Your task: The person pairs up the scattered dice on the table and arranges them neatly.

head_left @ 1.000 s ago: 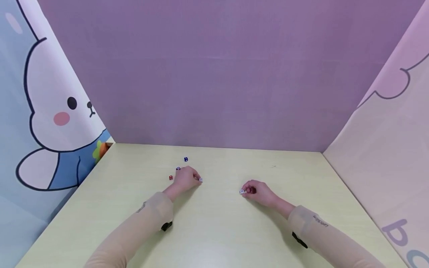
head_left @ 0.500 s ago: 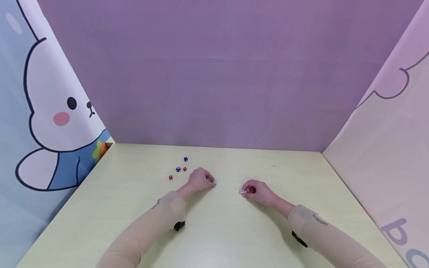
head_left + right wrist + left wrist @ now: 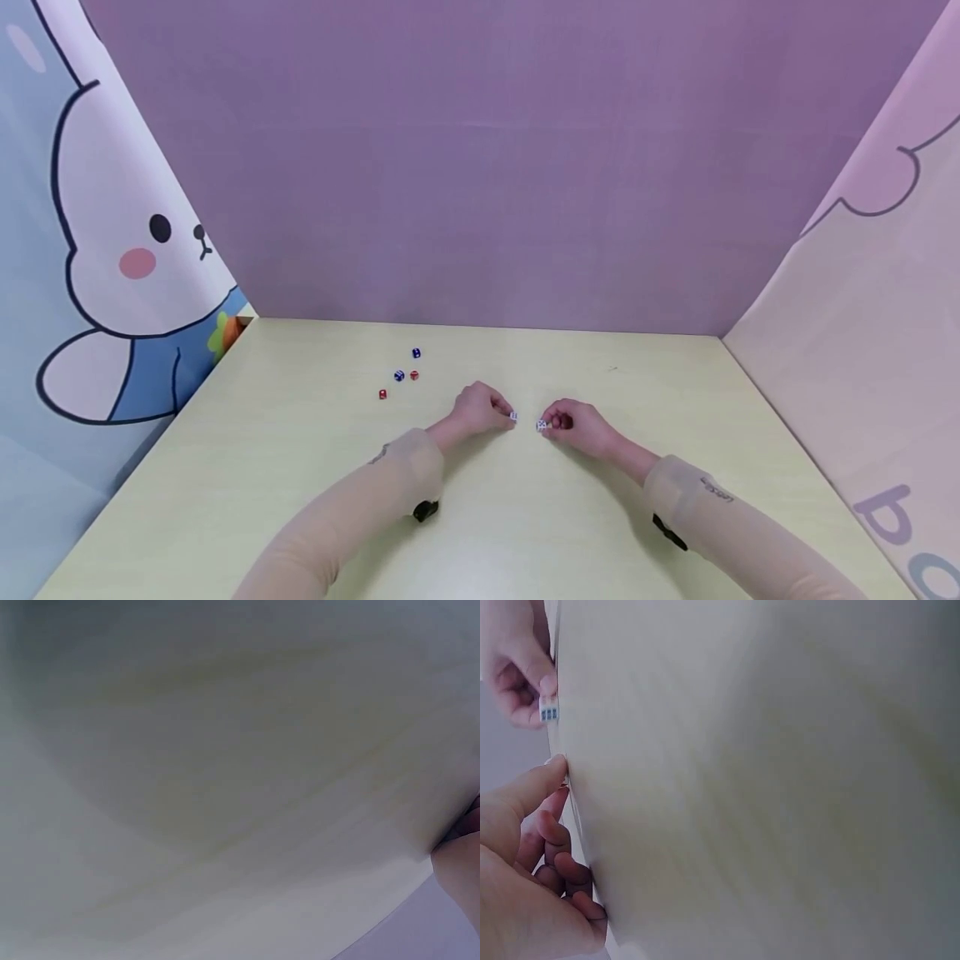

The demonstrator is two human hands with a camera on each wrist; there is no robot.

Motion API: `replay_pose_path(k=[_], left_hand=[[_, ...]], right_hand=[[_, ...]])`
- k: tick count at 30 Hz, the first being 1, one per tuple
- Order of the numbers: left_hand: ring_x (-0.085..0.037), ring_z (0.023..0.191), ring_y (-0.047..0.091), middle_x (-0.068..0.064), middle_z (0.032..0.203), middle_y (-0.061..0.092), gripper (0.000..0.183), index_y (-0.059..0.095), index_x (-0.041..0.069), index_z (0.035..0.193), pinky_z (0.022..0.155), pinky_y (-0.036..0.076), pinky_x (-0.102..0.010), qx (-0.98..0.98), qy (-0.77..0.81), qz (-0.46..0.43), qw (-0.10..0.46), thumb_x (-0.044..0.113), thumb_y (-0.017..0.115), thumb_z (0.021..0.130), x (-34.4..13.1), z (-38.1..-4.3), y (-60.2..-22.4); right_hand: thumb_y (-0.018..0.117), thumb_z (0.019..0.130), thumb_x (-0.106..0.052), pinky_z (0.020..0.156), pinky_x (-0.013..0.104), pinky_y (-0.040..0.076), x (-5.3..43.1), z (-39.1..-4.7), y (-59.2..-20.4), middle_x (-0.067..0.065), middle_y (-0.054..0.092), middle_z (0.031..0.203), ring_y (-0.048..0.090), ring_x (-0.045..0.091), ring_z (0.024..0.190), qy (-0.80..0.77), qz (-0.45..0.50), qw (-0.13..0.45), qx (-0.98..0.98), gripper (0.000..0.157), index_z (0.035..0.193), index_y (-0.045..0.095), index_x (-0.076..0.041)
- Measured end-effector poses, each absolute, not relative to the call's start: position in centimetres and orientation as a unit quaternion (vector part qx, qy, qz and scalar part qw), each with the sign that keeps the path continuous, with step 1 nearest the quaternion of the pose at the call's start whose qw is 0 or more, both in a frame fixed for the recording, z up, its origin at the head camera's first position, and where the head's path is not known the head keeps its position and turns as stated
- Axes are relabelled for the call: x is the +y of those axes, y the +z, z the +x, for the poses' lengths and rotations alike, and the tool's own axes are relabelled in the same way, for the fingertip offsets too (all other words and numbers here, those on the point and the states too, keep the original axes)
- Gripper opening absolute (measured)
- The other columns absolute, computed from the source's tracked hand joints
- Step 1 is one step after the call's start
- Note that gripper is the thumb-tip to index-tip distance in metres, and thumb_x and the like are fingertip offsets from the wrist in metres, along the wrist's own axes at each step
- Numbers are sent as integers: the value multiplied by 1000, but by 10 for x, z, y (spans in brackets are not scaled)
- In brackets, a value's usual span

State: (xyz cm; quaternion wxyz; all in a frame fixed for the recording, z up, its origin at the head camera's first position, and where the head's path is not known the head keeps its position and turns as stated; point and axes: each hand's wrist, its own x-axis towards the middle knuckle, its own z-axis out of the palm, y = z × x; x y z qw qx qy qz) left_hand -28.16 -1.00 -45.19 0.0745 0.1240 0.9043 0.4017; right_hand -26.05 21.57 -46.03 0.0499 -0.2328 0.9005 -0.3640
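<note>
Near the middle of the table (image 3: 465, 517), my left hand (image 3: 480, 408) pinches a small white die (image 3: 513, 416) between thumb and finger. A short gap to its right, my right hand (image 3: 581, 429) pinches another white die (image 3: 542, 426) with dark pips. Both hands are low over the tabletop. In the left wrist view, the die in the right hand shows its pips (image 3: 549, 714), while the left fingertips largely hide their own die. Only a sliver of the right hand (image 3: 459, 862) shows at the edge of the right wrist view.
Left of the hands lie two blue dice, one farther back (image 3: 416, 353) and one nearer (image 3: 399, 376). Beside them are two red dice, a right one (image 3: 414, 376) and a left one (image 3: 382, 394). A purple panel (image 3: 480, 167) stands along the table's back edge.
My left hand has slid right with its white die, closing in on the right hand and uncovering the red die behind it. The right hand stays in place.
</note>
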Motion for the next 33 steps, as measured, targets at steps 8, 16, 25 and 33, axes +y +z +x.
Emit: replay_pose_path(k=[8,16,25,33], left_hand=[[-7,66,54,10,68,67,15,75,17,76,68,41,-26,901,405,134,79,23,85,67,7,-277,-455],[-7,66,54,11,68,66,16,75,18,76,70,41,-28,905,394,142,71,23,86,66,16,-272,-452],[-7,65,52,11,66,64,16,74,19,75,68,39,-27,908,390,137,71,23,86,66,18,-269,-450],[-7,66,52,10,68,62,18,75,17,80,65,41,-24,902,401,142,75,22,85,66,12,-272,-452]], right_hand=[[72,82,-12,63,19,41,217,-261,-461,-1,55,79,47,11,72,-363,-229,50,902,13,93,65,-9],[72,81,-9,63,19,43,216,-261,-460,-1,56,78,48,10,71,-369,-227,47,900,13,92,65,-8],[73,81,-11,63,19,43,217,-262,-460,-1,56,79,48,10,71,-369,-232,50,898,13,92,65,-9],[72,82,-9,61,18,41,216,-260,-459,-1,56,79,47,10,70,-369,-230,55,899,14,94,65,-6]])
